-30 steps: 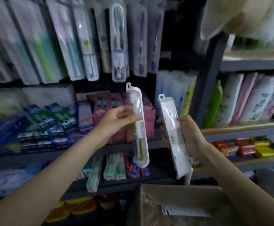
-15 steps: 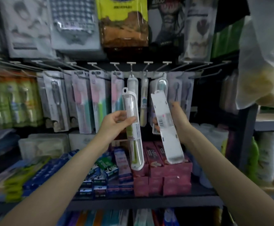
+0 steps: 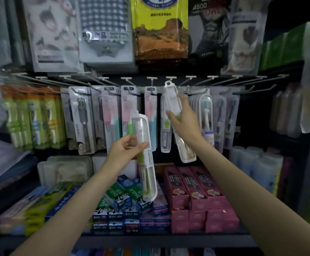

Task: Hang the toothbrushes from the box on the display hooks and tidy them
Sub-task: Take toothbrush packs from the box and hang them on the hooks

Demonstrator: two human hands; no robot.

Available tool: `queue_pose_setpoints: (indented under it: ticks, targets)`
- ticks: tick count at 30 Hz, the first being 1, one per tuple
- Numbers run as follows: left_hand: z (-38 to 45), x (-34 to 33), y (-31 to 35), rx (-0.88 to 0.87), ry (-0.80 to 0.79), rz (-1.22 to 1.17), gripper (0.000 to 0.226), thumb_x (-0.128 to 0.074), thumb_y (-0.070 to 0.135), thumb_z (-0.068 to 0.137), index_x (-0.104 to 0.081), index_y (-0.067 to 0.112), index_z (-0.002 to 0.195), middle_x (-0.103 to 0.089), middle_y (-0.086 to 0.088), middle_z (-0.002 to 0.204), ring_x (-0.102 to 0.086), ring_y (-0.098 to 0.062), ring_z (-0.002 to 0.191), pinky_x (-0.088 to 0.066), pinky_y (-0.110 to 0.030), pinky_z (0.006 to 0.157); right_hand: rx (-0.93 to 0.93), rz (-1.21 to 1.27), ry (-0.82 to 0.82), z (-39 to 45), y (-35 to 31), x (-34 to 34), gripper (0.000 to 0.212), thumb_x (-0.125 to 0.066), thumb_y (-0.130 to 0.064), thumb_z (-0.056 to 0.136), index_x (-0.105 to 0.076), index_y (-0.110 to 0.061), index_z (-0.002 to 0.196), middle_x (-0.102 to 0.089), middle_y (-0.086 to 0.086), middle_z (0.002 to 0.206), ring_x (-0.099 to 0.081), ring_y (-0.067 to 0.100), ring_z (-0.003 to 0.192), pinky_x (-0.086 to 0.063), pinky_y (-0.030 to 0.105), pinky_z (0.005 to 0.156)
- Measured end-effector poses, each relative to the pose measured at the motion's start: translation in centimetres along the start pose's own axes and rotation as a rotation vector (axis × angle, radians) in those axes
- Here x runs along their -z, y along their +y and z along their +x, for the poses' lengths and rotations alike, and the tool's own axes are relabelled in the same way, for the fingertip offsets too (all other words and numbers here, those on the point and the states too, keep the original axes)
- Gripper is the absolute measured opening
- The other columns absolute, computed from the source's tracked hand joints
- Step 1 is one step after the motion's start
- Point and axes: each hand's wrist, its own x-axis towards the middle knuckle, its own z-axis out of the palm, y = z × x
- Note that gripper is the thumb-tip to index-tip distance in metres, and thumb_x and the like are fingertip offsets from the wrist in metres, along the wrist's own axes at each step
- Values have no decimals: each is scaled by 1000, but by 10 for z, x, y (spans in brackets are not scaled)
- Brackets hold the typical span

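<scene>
The step in hand looks to be threading the raised toothbrush pack [image 3: 176,117] onto a display hook [image 3: 170,81] at upper centre of the frame. To do it well, the hang hole at the pack's top should be brought square to the hook's upturned tip, then slid back until the pack drops flat against the matching packs [image 3: 164,126] already hanging just behind it. The pack is tilted now, its top leaning left, so it wants straightening first; the hole sits just beside the hook tip, and I cannot tell whether it has caught.

The right hand [image 3: 184,124] is curled round the middle of that pack, thumb on the near face. The left hand [image 3: 126,150] grips a second toothbrush pack [image 3: 146,159] near its upper half, lower and left of centre, held upright in front of the toothpaste boxes [image 3: 124,198], waiting its turn.
</scene>
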Motion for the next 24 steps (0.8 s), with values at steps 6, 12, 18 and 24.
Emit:
queue_pose_setpoints:
  ticks: [6, 12, 18, 24]
  targets:
    - [0, 7, -2, -8, -7, 37, 26, -67, 24, 81, -53, 23, 102, -59, 8, 93, -53, 2, 81, -41, 0, 51, -62, -103, 45, 6, 1, -14, 55, -48, -30, 95, -22, -21, 143, -53, 6, 93, -50, 16, 54, -45, 33, 54]
    - [-2, 13, -4, 2, -7, 34, 26, -68, 23, 81, -56, 21, 104, -60, 7, 91, -54, 2, 80, -42, -2, 53, -146, -79, 23, 3, 5, -15, 54, -47, -31, 95, -24, -19, 143, -42, -6, 62, -40, 9, 49, -30, 25, 46]
    - [2, 18, -6, 39, 19, 64, 18, -69, 25, 80, -56, 26, 93, -60, 4, 92, -57, -6, 81, -45, -10, 59, -222, -185, -70, 23, 13, -21, 59, -47, -36, 95, -19, -21, 145, -57, 13, 109, -61, 30, 87, -48, 38, 75]
    - [10, 17, -8, 143, 84, -53, 19, -68, 21, 81, -62, 13, 97, -66, -4, 91, -62, -9, 78, -50, -12, 55, -118, -470, -96, 20, -9, -18, 63, -41, -40, 96, -19, -6, 145, -25, 21, 145, -38, 38, 127, -41, 44, 96]
